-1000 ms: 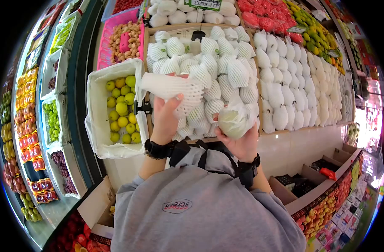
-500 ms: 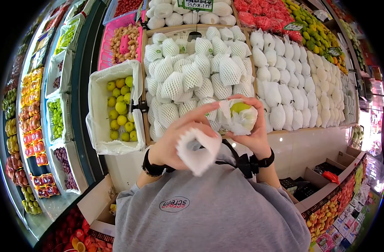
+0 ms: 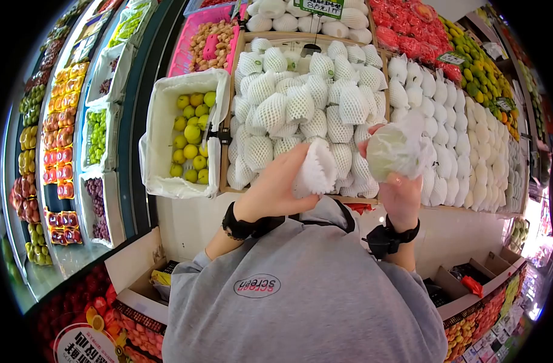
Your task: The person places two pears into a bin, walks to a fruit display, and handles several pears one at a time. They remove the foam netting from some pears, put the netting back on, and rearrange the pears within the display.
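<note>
My left hand [image 3: 269, 192] is curled around a white foam net sleeve [image 3: 318, 168], whose jagged open end faces up and right. To its right, my right hand [image 3: 402, 196] grips a pale green round fruit [image 3: 386, 154] in a thin, cloudy wrapper [image 3: 414, 142]. The wrapper clings around the fruit and its loose part sticks out to the right. Fruit and sleeve are apart. Behind both hands is a tray of fruits in white foam nets [image 3: 300, 103]. The exact kind of the held fruit cannot be made out.
At the left stands a white lined basket of yellow-green fruits [image 3: 188, 139], with a pink crate [image 3: 185, 51] behind it. Rows of white-wrapped fruits [image 3: 433, 121] lie at the right. Cardboard boxes [image 3: 137, 272] flank me at the lower left and right [image 3: 476, 290].
My right hand has moved right with the fruit and turned it, so its uncovered green top no longer shows. The foam sleeve's opening has swung upward in my left hand. The view has shifted.
</note>
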